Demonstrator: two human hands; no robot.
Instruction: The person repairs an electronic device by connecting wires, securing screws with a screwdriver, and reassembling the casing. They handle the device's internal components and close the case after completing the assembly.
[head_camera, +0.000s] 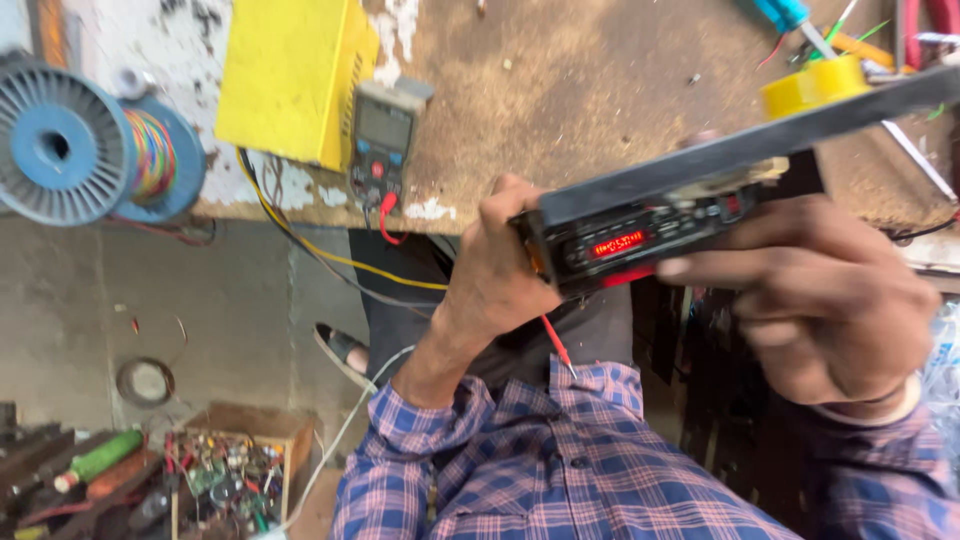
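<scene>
1. The work in hand is a black car stereo unit (690, 195), held up off the worktop (560, 90) at about 2 o'clock in the view, its faceplate turned toward the camera.
2. Left hand (500, 265): closed round the unit's left end, fingers wrapped behind it.
3. Right hand (830, 300): clasped under the unit's right part, thumb laid along the lower edge of the faceplate.
4. The red display (618, 243) is lit, so the unit appears powered and responding (I judge the testing well along; the digits are not reported).
5. A red probe lead (556, 345) hangs below the left hand at 6 o'clock; whether it touches the unit cannot be told.
6. The multimeter (380, 140) lies at 11 o'clock, leaning on a yellow metal box (290, 75), its leads running over the worktop's edge.
7. Still open, by appearance: the unit is not set down, and the leads remain out.
8. A wire spool (90, 140) sits at 9 o'clock; a yellow tape roll (815, 85) at 1 o'clock.
</scene>
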